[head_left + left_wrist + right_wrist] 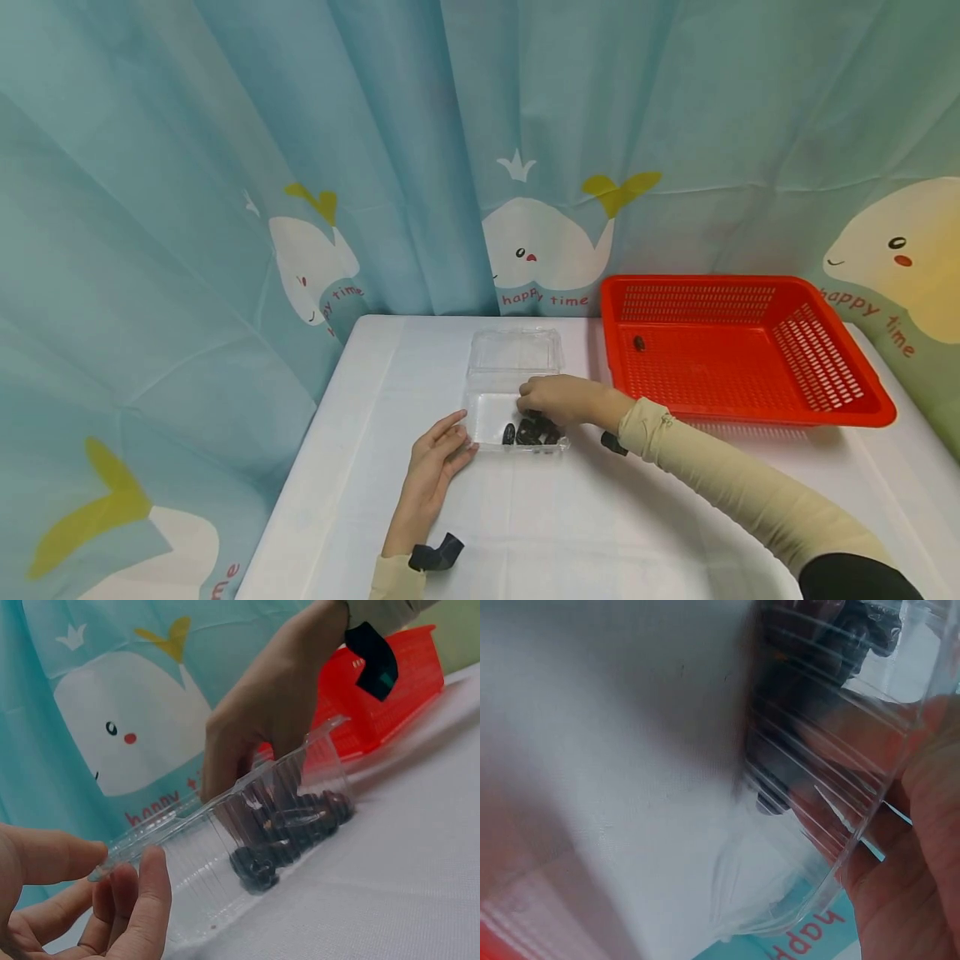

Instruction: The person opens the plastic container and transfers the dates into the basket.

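A clear plastic clamshell box (491, 408) sits on the white table, its lid (516, 352) folded back behind it. Several dark, shiny, oval pieces like dried dates (527, 433) lie in its right part. My left hand (432, 467) holds the box's left front corner, thumb and fingers pinching the rim, as the left wrist view shows. My right hand (558, 398) reaches down inside over the pile. Through the ribbed wall in the right wrist view, its blurred fingers (855, 735) pinch a dark date (776, 754). Part of the pile is hidden beneath that hand.
To the right, a red plastic basket (705, 408) with slotted walls stands near the table's back edge. One dark date (639, 343) lies in its left side. A pale blue curtain (405, 167) with whale prints hangs right behind the table.
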Motion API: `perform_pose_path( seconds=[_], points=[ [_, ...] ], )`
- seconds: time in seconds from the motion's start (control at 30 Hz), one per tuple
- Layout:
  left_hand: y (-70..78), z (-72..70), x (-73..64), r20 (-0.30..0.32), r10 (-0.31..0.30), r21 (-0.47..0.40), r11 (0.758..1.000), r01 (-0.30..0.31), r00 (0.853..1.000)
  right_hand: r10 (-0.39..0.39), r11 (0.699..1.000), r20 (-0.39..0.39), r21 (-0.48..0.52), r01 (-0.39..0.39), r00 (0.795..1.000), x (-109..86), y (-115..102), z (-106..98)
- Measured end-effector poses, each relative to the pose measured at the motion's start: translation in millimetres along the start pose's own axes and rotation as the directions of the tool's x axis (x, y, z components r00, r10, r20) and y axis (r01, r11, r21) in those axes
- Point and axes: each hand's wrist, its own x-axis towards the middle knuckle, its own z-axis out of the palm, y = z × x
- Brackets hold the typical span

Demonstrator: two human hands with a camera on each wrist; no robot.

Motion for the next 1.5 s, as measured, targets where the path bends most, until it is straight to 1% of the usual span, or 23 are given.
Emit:
perform_pose_path(
  seconds=[0.3,0.43,0.53,0.63,0.73,0.8,0.9,1.0,1.07,1.17,1.2,1.3,1.4,1.43,1.5],
  points=[
    [-2.2,0.0,0.2,0.003,0.001,-0.009,1.0,-0.001,1.0,0.042,0.999,0.027,-0.009,-0.042,0.999,0.3,-3,1],
    [-2.6,-0.3,-0.4,0.006,-0.001,-0.013,1.0,0.001,1.0,0.049,0.999,0.023,0.013,-0.049,0.999,0.6,-4,1],
    [-2.8,-0.8,-1.1,0.006,0.001,-0.011,1.0,-0.001,1.0,0.06,0.996,0.012,0.067,-0.061,0.998,1.5,-3,0],
    [-2.7,-1.2,-1.2,0.002,0.001,-0.017,1.0,-0.001,1.0,0.081,0.985,0.009,0.149,-0.081,0.997,2.7,-3,-2],
    [-2.7,-1.8,-0.7,0.0,-0.002,-0.024,1.0,0.002,1.0,0.117,0.962,0.011,0.246,-0.116,0.993,4.1,-3,-8],
    [-2.7,-2.1,-0.4,0.001,-0.001,-0.026,1.0,0.001,1.0,0.146,0.939,0.014,0.312,-0.143,0.989,4.6,-3,-14],
    [-2.8,-2.4,-0.1,0.001,0.003,-0.031,1.0,-0.003,1.0,0.183,0.897,0.012,0.408,-0.172,0.983,4.3,-1,-22],
    [-2.7,-2.7,-0.2,0.005,0.005,-0.028,1.0,-0.005,1.0,0.22,0.843,0.004,0.503,-0.192,0.976,2.0,4,-29],
    [-2.8,-2.8,0.0,-0.004,0.0,-0.031,1.0,0.0,1.0,0.248,0.799,-0.005,0.567,-0.201,0.969,-0.8,9,-33],
    [-2.5,-2.6,-0.8,-0.005,0.002,-0.022,1.0,-0.002,1.0,0.303,0.723,-0.028,0.658,-0.211,0.952,-6.7,17,-38],
    [-2.3,-2.3,-0.8,-0.006,0.002,-0.023,1.0,-0.002,1.0,0.323,0.692,-0.038,0.691,-0.209,0.946,-8.8,20,-39],
    [-1.9,-1.2,-0.9,0.004,0.005,-0.015,1.0,-0.005,1.0,0.372,0.593,-0.07,0.785,-0.179,0.926,-15.6,29,-43],
    [-1.6,-0.2,-0.4,0.003,0.003,-0.018,1.0,-0.003,1.0,0.41,0.515,-0.095,0.845,-0.144,0.907,-22.4,39,-45],
    [-1.4,0.0,-0.6,0.002,0.002,-0.016,1.0,-0.002,1.0,0.427,0.483,-0.092,0.865,-0.14,0.9,-24.8,42,-47],
    [-0.7,0.3,-1.0,-0.002,0.001,-0.016,1.0,-0.001,1.0,0.475,0.425,-0.084,0.894,-0.145,0.876,-29.9,45,-48]
  ],
)
